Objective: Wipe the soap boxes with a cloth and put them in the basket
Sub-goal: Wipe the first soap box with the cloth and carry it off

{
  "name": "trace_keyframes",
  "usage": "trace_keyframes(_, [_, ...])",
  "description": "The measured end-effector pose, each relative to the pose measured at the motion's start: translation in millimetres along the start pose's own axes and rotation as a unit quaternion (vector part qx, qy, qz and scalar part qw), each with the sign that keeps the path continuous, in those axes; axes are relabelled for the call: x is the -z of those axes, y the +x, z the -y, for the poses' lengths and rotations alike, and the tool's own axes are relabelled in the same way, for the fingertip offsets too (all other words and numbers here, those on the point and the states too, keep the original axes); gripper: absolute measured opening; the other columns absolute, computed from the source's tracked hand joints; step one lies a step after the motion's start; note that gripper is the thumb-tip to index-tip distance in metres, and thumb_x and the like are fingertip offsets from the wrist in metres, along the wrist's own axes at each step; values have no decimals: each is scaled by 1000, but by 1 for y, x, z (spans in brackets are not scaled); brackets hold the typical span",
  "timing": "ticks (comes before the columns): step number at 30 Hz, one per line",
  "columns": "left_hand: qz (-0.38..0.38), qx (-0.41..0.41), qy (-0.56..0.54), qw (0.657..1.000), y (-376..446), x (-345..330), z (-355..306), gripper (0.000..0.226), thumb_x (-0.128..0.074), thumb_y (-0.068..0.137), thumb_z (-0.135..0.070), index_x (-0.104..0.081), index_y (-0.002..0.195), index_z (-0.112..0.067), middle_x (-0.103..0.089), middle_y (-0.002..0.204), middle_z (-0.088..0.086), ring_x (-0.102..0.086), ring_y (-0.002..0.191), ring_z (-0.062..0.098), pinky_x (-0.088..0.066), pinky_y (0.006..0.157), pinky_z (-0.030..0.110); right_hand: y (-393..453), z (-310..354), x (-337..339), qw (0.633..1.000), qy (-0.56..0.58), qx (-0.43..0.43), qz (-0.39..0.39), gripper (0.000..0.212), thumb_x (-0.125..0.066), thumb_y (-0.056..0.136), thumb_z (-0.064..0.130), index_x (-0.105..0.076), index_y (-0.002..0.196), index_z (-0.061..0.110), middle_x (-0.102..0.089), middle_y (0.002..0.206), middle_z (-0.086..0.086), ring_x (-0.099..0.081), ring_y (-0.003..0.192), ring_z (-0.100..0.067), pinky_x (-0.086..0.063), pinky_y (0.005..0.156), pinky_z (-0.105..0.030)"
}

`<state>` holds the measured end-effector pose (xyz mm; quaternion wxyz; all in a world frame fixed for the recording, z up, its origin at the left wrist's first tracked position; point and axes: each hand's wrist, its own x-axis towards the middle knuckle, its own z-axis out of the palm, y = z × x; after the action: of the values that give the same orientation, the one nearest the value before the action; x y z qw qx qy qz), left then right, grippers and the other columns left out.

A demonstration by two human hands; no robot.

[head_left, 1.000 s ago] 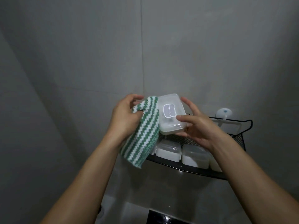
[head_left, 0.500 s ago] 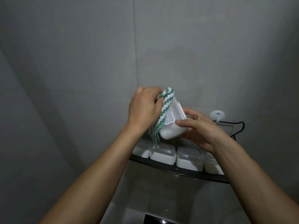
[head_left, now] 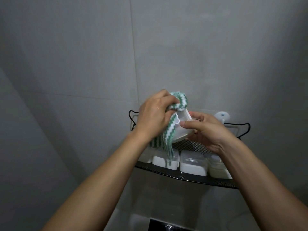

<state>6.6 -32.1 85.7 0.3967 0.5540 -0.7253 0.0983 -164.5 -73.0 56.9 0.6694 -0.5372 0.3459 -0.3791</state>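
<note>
Wall (head_left: 83, 64): we note grey tiles filling the view behind everything.
Basket (head_left: 191, 177): we find a black mesh rack fixed to the wall, its wire rim rising at both ends.
Boxes in basket (head_left: 192, 165): we count a row of translucent lidded boxes standing side by side along the front edge; the leftmost is partly hidden behind the cloth.
Cloth (head_left: 168, 135): green and white zigzag stripes; it is bunched over the top of the held box and hangs down its left side, the loose end dangling in front of the row below.
Left hand (head_left: 155, 117): we see the fingers curled round the bunched cloth, pressing it against the box.
Right hand (head_left: 208, 132): we see the thumb and fingers clasping the box from the right side.
Held box (head_left: 182, 129): translucent, tilted, held between both hands just above the basket and not touching the row.
Hook (head_left: 221, 116): a white wall hook just above the basket's right part.
</note>
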Motion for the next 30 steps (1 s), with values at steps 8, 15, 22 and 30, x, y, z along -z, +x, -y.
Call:
trace_keyframes(8, [-57, 43, 27, 997, 14, 0, 21, 27, -61, 93, -14, -72, 118, -15, -64, 100, 6, -61, 90, 23, -50, 77, 39, -4, 11, 3, 1000, -16, 15, -16, 36, -72, 80, -3, -67, 114, 6, -75, 92, -9, -71, 75, -18, -60, 64, -32])
trace_keyframes(15, [-90, 59, -48, 993, -17, -12, -3, 29, -65, 90, -3, -70, 118, -5, -59, 98, 6, -54, 82, 12, -38, 77, 3, 2, 17, 0, 995, 80, 14, -61, 38, -66, 86, -3, -60, 123, -4, -71, 90, -14, -69, 60, -15, -61, 56, -31])
trace_keyframes(22, [-62, 44, -85, 993, -33, -10, -17, 33, -63, 90, 0, -69, 122, -6, -57, 103, 6, -52, 83, 10, -35, 77, 1, -1, 19, 8, 996, 80, 26, -42, 55, -73, 68, 8, -62, 121, -2, -72, 104, -19, -73, 77, -23, -63, 67, -37])
trace_keyframes(30, [-48, 67, -83, 993, 24, 6, 16, 36, -57, 89, 4, -70, 119, -10, -63, 107, 9, -59, 99, 18, -39, 88, 14, -5, 22, 1, 999, -10, 42, -8, 42, -73, 74, 2, -68, 116, 5, -75, 99, -11, -72, 76, -18, -61, 63, -32])
